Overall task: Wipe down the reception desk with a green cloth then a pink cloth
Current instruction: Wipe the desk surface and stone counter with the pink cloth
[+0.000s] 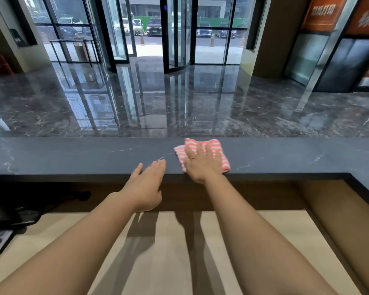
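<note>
Your right hand (201, 161) presses flat, fingers spread, on the pink cloth (213, 145) at centre frame on the table (73, 155) — soft, light, apt to bunch; your left hand (146, 186) hovers open at the table's near edge.

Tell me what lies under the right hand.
Under the right hand lies the pink cloth, pressed flat on the desk. The hand covers the cloth's middle, and the cloth hides the desk surface beneath it.
</note>
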